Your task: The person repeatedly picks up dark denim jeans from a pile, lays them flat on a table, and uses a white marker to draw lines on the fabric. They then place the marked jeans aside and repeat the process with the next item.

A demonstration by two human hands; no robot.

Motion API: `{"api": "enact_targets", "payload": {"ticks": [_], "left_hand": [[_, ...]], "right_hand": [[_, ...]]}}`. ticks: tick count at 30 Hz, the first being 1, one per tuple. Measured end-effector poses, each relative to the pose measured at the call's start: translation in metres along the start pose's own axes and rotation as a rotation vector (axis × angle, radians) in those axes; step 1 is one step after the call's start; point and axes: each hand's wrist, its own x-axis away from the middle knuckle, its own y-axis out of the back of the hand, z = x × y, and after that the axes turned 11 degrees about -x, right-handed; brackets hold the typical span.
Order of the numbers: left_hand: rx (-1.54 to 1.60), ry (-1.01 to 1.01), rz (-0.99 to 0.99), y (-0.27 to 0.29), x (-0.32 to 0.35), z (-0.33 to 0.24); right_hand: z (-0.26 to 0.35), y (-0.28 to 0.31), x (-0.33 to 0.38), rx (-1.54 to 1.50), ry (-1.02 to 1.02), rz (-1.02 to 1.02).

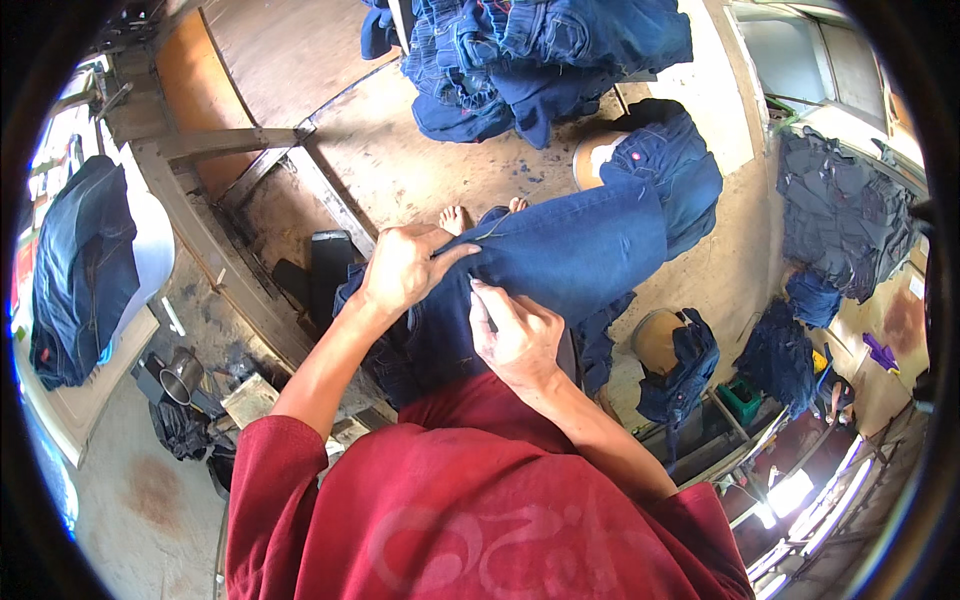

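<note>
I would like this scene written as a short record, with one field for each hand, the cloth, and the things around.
Left hand: on the denim cloth, thumb extended
Right hand: fingers curled, over the cloth; grip unclear
Cloth: blue, spread before the person, reaching toward upper right
Ahead: heap of denim garments
Far left: dark blue garment
Far right: dark grey garments

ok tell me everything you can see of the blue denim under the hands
The denim looks like sturdy cloth, mid to dark blue, with paler patches and a few creases. It stretches from beside the shirt toward the upper right, mostly smooth, bunched and darker at the near end. The left hand touches its upper edge by a fold; the right hand is curled over it, contact unclear. Its far end meets a bundle; whether they join is unclear.
</note>
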Motion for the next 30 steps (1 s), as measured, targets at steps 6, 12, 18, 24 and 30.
{"api": "enact_targets", "payload": {"ticks": [6,12,18,24,30], "left_hand": [[-0.072,0.026,-0.011,-0.003,0.0034,-0.0009],[-0.089,0.044,-0.045,-0.0059,0.0055,0.0007],[-0.13,0.022,-0.049,-0.0058,0.0047,0.0],[-0.147,0.024,-0.049,-0.0048,0.0042,-0.0007],[-0.162,-0.01,-0.082,-0.0057,0.0037,-0.0008]], "right_hand": [[0.009,-0.0012,-0.0016,0.046,-0.091,0.065],[0.0077,0.0,-0.0081,-0.006,-0.09,0.026],[0.0121,0.0029,-0.0073,0.03,-0.14,0.116],[0.0074,0.0021,-0.0084,0.022,-0.116,0.089],[0.0098,0.0054,-0.0095,-0.004,-0.179,0.12]]}}
